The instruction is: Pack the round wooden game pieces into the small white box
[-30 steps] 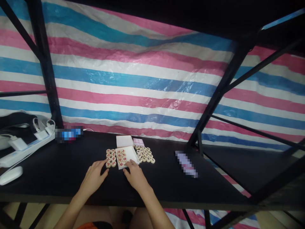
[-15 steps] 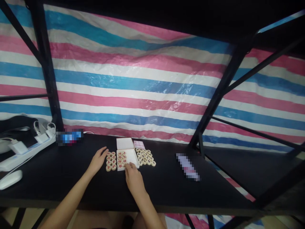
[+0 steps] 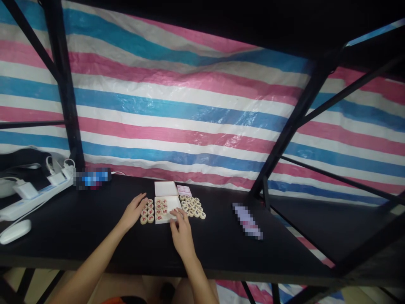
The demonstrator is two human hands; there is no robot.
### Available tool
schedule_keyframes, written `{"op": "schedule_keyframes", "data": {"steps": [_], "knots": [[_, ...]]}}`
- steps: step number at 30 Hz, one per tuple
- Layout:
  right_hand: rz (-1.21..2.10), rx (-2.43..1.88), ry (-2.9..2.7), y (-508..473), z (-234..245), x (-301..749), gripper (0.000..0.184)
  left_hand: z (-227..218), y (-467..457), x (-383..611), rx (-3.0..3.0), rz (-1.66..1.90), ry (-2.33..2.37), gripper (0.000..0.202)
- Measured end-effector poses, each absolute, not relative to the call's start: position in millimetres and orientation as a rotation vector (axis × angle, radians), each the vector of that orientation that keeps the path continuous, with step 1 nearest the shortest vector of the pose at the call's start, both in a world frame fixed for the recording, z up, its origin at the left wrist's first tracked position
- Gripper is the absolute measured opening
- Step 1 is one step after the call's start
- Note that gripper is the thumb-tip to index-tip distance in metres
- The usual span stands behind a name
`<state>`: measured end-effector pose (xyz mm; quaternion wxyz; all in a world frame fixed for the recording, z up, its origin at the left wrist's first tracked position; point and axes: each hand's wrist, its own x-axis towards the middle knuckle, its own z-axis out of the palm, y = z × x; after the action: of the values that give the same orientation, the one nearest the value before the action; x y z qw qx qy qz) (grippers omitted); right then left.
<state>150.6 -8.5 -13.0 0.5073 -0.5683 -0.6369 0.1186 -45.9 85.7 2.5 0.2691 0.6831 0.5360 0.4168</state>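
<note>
My right hand (image 3: 182,236) reaches over the right half of a white box (image 3: 163,220). Its fingertips are at a round, red-marked Chinese chess piece (image 3: 176,210), partly hidden by the fingers. More red-marked pieces (image 3: 159,212) lie in two columns in the left half of the box. Left of the box, a block of red-marked pieces (image 3: 147,213) stands in two columns on the black table. My left hand (image 3: 132,212) rests beside this block with its fingers stretched out, holding nothing, fingertips near the upper pieces.
The box's lid (image 3: 166,188) lies folded back behind it. Right of the box sit several dark-marked pieces (image 3: 193,207) and a pink-and-white card (image 3: 184,191). A blurred phone-like object (image 3: 247,221) lies farther right. A power strip (image 3: 38,198) and white mouse (image 3: 15,231) are at left.
My right hand has moved right and slightly away from me, from the box's front middle to its right half. A red-marked piece now shows at its fingertips. The left hand barely shifted.
</note>
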Motion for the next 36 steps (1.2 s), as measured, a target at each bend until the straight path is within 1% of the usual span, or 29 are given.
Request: {"op": "schedule_keyframes", "data": {"steps": [6, 13, 19, 24, 36], "knots": [[0.307, -1.324, -1.528, -4, -15, 153, 0.030, 2, 84, -44, 1.870, 1.084, 1.460, 0.050], [0.302, -1.342, -1.675, -5, -18, 152, 0.032, 5, 83, -41, 1.833, 1.096, 1.465, 0.049], [0.334, -1.329, -1.698, -6, -14, 152, 0.031, 4, 97, -23, 1.636, 1.144, 1.548, 0.053], [0.359, -1.327, -1.694, -5, -13, 153, 0.031, 5, 98, -20, 1.527, 1.169, 1.539, 0.060], [0.359, -1.308, -1.693, -5, -14, 153, 0.031, 5, 98, -5, 1.467, 1.260, 1.545, 0.057]]}}
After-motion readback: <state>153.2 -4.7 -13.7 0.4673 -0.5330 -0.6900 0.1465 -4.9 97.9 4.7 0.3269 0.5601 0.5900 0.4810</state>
